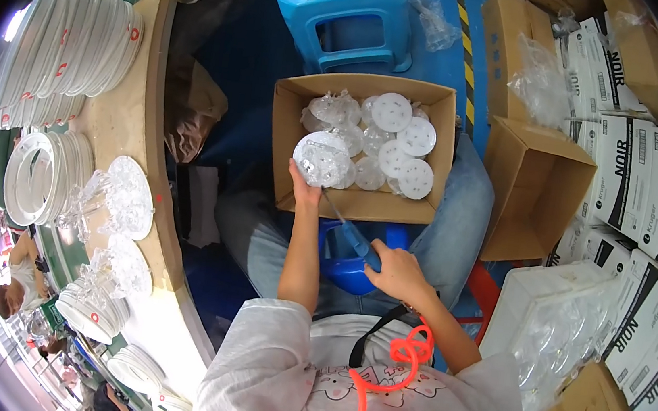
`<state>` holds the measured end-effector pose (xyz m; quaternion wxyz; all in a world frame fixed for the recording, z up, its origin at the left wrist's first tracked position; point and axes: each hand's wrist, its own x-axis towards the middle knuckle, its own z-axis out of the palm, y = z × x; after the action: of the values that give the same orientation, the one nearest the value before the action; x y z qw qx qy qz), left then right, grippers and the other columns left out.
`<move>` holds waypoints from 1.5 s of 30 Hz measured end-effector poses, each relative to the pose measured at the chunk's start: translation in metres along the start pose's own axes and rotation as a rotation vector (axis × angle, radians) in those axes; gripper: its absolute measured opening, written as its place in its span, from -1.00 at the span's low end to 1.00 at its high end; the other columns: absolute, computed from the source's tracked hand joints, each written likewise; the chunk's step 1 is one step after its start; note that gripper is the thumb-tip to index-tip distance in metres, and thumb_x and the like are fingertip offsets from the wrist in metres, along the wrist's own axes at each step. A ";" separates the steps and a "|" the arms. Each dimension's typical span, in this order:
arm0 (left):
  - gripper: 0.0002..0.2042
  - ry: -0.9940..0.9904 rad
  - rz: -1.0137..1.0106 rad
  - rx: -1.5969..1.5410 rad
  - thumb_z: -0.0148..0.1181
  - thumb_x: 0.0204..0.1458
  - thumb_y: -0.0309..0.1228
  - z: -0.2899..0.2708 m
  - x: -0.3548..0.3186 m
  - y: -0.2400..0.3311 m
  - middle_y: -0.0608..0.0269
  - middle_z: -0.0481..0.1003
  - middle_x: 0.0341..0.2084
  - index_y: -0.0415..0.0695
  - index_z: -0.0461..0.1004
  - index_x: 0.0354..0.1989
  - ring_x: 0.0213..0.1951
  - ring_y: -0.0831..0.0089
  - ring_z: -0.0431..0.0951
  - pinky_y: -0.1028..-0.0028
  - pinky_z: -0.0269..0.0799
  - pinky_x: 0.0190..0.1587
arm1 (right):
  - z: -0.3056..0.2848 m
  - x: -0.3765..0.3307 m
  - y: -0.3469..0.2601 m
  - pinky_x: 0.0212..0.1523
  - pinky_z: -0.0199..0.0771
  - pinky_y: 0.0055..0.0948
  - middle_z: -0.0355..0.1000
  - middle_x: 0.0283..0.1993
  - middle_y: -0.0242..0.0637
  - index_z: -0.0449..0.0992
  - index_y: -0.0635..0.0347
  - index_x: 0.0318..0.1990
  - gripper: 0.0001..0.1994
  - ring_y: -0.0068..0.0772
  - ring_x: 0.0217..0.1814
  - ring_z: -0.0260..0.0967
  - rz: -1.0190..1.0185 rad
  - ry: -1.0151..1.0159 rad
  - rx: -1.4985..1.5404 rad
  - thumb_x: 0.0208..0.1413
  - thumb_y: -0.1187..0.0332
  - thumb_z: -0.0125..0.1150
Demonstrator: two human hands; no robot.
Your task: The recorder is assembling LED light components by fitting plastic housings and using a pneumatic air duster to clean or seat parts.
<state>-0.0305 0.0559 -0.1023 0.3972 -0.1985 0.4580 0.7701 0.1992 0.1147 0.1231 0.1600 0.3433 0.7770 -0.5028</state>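
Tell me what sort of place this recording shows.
Probably a small factory or assembly workshop. Stacks of white ring-shaped parts fill the workbench, a cardboard box on the person's lap holds clear perforated plastic discs, and printed cartons are piled alongside.

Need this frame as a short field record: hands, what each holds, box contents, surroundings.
left hand: grips a clear perforated disc at the box's near-left edge
right hand: wraps the blue handle of a tool whose thin shaft points toward the disc
box: open cardboard box on the lap, holding white and clear round discs
left side: curved table with stacked white rings and clear parts
right side: empty cardboard box, white cartons
behind box: blue stool
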 end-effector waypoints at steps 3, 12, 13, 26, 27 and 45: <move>-0.41 0.059 -0.072 -0.077 -0.15 0.09 0.10 0.003 0.000 0.002 0.18 0.29 0.13 -0.08 0.25 0.16 0.15 0.16 0.28 0.12 0.18 0.19 | 0.003 -0.004 -0.006 -0.35 0.38 -0.02 0.44 -0.49 0.05 0.37 0.21 -0.22 -0.66 0.13 -0.39 0.41 -0.079 -0.066 0.036 -0.10 0.18 0.15; -0.44 0.012 -0.074 -0.051 -0.09 0.09 0.08 -0.006 0.000 0.004 0.17 0.33 0.09 -0.10 0.30 0.11 0.12 0.18 0.31 0.16 0.21 0.17 | -0.001 -0.006 0.003 -0.36 0.37 -0.02 0.43 -0.53 -0.02 0.35 0.20 -0.25 -0.68 0.11 -0.42 0.40 -0.020 -0.089 0.028 -0.09 0.18 0.15; -0.44 0.013 -0.071 -0.050 -0.09 0.09 0.08 -0.009 0.001 0.005 0.17 0.33 0.09 -0.10 0.30 0.11 0.12 0.18 0.31 0.16 0.21 0.17 | -0.001 -0.006 0.001 -0.36 0.37 -0.02 0.43 -0.53 -0.02 0.35 0.20 -0.25 -0.68 0.11 -0.42 0.40 -0.024 -0.091 0.030 -0.09 0.18 0.15; -0.40 0.095 -0.097 -0.019 -0.05 0.07 0.10 -0.006 -0.006 0.006 0.17 0.29 0.13 -0.08 0.25 0.16 0.14 0.16 0.28 0.12 0.19 0.18 | -0.018 -0.030 0.033 -0.28 0.36 -0.01 0.43 -0.43 0.09 0.39 0.23 -0.17 -0.63 0.17 -0.32 0.39 0.042 -0.048 0.208 -0.06 0.15 0.14; -0.39 0.108 -0.082 -0.003 -0.05 0.07 0.10 -0.010 -0.005 0.008 0.17 0.28 0.13 -0.08 0.24 0.16 0.15 0.16 0.28 0.11 0.18 0.18 | -0.015 -0.029 0.038 -0.28 0.37 -0.02 0.43 -0.43 0.09 0.39 0.21 -0.16 -0.63 0.17 -0.32 0.39 0.054 0.030 0.222 -0.05 0.15 0.14; -0.35 0.058 -0.048 -0.013 -0.08 0.08 0.12 -0.048 -0.007 0.004 0.15 0.24 0.17 -0.13 0.20 0.19 0.19 0.18 0.23 0.16 0.16 0.21 | -0.015 -0.009 0.035 -0.34 0.37 -0.06 0.42 -0.49 0.04 0.42 0.21 -0.25 -0.66 0.13 -0.36 0.40 0.016 0.085 0.296 0.00 0.11 0.10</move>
<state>-0.0322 0.0105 -0.1191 0.4007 -0.2342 0.4593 0.7574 0.2309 0.1336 0.1112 0.0788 0.3904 0.6976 -0.5956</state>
